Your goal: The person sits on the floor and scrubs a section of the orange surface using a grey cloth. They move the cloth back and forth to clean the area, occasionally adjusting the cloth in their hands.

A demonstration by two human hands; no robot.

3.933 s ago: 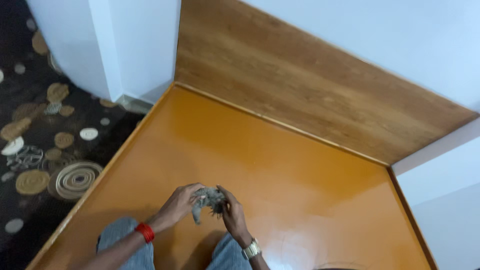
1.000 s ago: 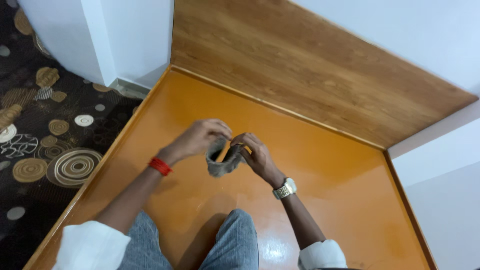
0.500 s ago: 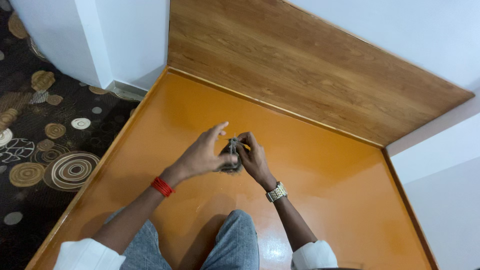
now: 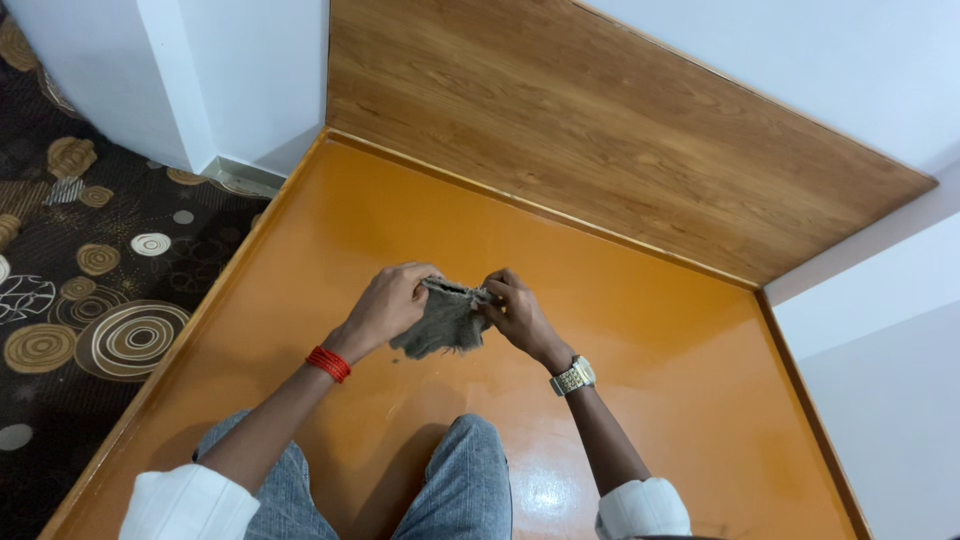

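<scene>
A small grey cloth (image 4: 443, 322) hangs spread between both hands above the glossy orange table (image 4: 640, 330). My left hand (image 4: 388, 303), with a red band on its wrist, pinches the cloth's upper left edge. My right hand (image 4: 516, 312), with a metal watch on its wrist, pinches the upper right edge. The cloth's lower part droops loosely below the fingers. Both sleeves are white and rolled up.
My knees in grey trousers (image 4: 462, 492) press against the table's near side. A wooden panel (image 4: 600, 130) backs the table, with white walls (image 4: 880, 330) at the right and behind. A dark carpet with round patterns (image 4: 90, 290) lies to the left.
One second ago the cloth was held open like a ring, then bunched between the hands. Now it is pulled out flat between them, and the hands sit slightly lower.
</scene>
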